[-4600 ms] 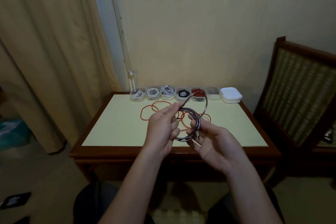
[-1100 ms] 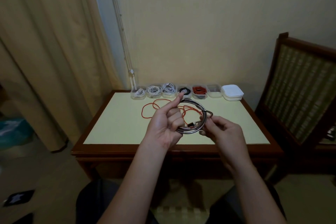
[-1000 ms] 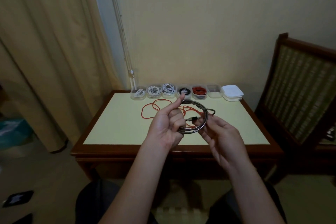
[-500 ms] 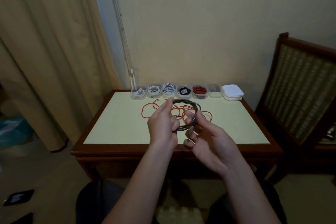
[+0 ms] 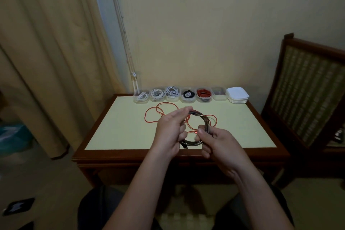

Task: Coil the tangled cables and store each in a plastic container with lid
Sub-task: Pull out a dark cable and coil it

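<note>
A grey braided cable (image 5: pixel 202 119) is wound into a round coil held above the table's front half. My left hand (image 5: pixel 170 130) grips the coil's left side, fingers curled round it. My right hand (image 5: pixel 216 143) pinches the coil's lower right side between thumb and fingers. A loose orange cable (image 5: pixel 155 115) lies tangled on the table behind the coil. Along the back edge stands a row of clear containers: three with white cables (image 5: pixel 157 94), one with a black cable (image 5: pixel 188 94), one with a red cable (image 5: pixel 203 93), and an empty one (image 5: pixel 218 94).
A stack of white lids (image 5: pixel 237 94) sits at the back right of the yellow-topped wooden table (image 5: pixel 119 129). A wooden chair with a woven back (image 5: pixel 306 95) stands to the right. A curtain (image 5: pixel 46 52) hangs on the left.
The loose end of the grey cable has been drawn into the coil. My right hand shifted from the coil's inside to pinching its lower right side.
</note>
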Tool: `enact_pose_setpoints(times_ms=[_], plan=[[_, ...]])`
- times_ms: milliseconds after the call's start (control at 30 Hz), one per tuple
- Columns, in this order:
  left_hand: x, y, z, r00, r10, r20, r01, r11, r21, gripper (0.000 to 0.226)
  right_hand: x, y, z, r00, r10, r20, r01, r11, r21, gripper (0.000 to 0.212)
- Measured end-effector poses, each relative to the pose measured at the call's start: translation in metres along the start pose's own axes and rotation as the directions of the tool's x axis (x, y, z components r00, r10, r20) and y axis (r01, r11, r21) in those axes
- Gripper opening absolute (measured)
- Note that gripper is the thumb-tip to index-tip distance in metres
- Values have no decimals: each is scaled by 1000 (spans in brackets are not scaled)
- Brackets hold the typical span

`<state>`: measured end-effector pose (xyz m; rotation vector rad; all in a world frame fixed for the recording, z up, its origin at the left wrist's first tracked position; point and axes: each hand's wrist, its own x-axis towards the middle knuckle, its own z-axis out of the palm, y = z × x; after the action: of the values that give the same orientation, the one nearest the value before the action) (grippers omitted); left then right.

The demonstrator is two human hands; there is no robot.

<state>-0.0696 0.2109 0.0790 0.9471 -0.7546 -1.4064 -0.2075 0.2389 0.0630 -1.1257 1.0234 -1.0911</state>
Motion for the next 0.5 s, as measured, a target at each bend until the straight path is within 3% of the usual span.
enact_pose_setpoints(times_ms=[167, 300, 400, 500], plan=[[8, 2, -6, 993, 35, -110, -33, 999, 18, 21, -4, -2, -8, 997, -33, 74, 47, 978, -202, 24], [15, 10, -15, 992, 6, -123, -13, 998, -55, 21, -10, -12, -20, 980, -40, 195, 87, 967, -240, 27], [16, 15, -15, 993, -74, -93, 58, 984, -170, 17, -8, -11, -24, 985, -81, 152, 128, 935, -332, 27], [14, 15, -14, 981, -192, -4, 176, 908, -381, 15, -3, -5, -27, 988, -123, 98, 152, 903, -401, 25]])
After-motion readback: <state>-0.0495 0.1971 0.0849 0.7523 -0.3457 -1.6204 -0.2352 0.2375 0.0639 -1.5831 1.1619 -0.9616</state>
